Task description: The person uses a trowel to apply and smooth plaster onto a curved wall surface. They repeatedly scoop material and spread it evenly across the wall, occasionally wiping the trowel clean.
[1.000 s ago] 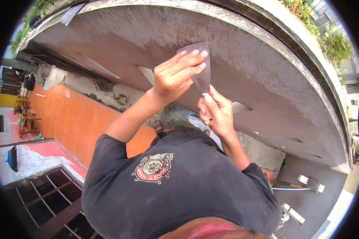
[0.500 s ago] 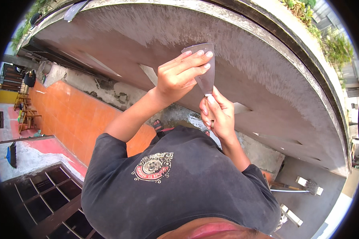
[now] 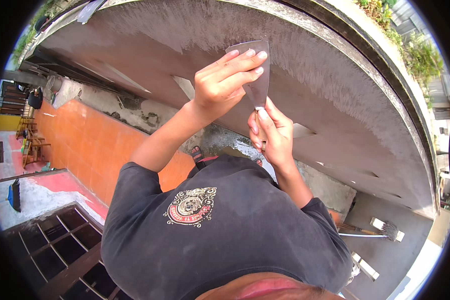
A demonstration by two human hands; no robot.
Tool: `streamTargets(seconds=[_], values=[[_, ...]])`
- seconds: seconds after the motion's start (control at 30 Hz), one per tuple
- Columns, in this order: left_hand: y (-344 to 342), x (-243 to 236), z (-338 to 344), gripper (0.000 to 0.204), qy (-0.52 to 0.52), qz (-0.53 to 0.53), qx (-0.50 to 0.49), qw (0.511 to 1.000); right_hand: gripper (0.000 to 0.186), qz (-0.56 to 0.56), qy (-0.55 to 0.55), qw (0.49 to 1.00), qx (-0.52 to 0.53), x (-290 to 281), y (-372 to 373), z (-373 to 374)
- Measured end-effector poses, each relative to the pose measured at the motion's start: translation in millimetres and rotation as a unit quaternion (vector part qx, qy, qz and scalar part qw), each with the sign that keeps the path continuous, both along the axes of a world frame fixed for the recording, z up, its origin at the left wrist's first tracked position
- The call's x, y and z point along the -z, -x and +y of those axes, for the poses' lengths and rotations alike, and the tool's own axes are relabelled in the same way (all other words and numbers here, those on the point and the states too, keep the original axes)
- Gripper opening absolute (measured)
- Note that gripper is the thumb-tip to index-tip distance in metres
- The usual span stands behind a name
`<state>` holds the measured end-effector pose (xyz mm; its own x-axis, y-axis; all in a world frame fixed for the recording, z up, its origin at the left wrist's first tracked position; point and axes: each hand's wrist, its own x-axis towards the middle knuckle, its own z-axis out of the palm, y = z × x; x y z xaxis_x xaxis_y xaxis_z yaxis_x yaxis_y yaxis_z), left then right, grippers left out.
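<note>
A putty knife (image 3: 259, 75) with a wide, thin metal blade is raised in front of me, its broad edge pointing up at the wall. Wrapped round its light handle is my right hand (image 3: 275, 131), with the thumb up near the blade's neck. My left hand (image 3: 226, 82) lies over the blade with its fingers stretched out and pressed on the metal. The blade is against or very close to the grey-brown wall (image 3: 335, 100); exact contact is hard to tell. The wall's upper band shows rough, pale streaks.
A weathered ledge (image 3: 325, 17) runs along the wall's top, with plants (image 3: 420, 60) beyond it. Narrow slots pierce the wall. Orange tiles (image 3: 90, 140) cover the floor at left. At lower right a broom (image 3: 387, 231) leans by the wall. A window grille (image 3: 55, 245) stands at lower left.
Both hands and the putty knife have moved slightly up along the wall. The grip looks the same.
</note>
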<state>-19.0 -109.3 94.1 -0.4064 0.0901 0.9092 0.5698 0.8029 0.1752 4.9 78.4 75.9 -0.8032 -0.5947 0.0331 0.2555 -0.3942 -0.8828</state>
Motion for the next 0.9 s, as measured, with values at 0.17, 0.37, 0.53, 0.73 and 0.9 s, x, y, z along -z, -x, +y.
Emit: streamTargets(seconds=[0.17, 0.37, 0.53, 0.73, 0.9], values=[[8, -11, -4, 0.04, 0.013, 0.035, 0.008, 0.999, 0.046, 0.029, -0.007, 1.0, -0.002, -10, 8, -4], [12, -7, -10, 0.034, 0.068, 0.058, -0.001, 0.996, 0.045, 0.068, -0.056, 0.996, -0.015, -4, 25, 17], [-36, 46, -6, 0.024, 0.085, -0.078, 0.134, 0.984, 0.045, 0.112, -0.148, 0.982, 0.021, -26, 23, 128], [-43, 76, -20, 0.03, -0.036, -0.051, 0.112, 0.992, 0.041, 0.211, -0.347, 0.91, 0.088, -80, 34, 135], [-56, 76, -17, 0.026, -0.064, 0.011, 0.169, 0.984, 0.038, 0.344, -0.349, 0.871, 0.033, -51, 32, -21]])
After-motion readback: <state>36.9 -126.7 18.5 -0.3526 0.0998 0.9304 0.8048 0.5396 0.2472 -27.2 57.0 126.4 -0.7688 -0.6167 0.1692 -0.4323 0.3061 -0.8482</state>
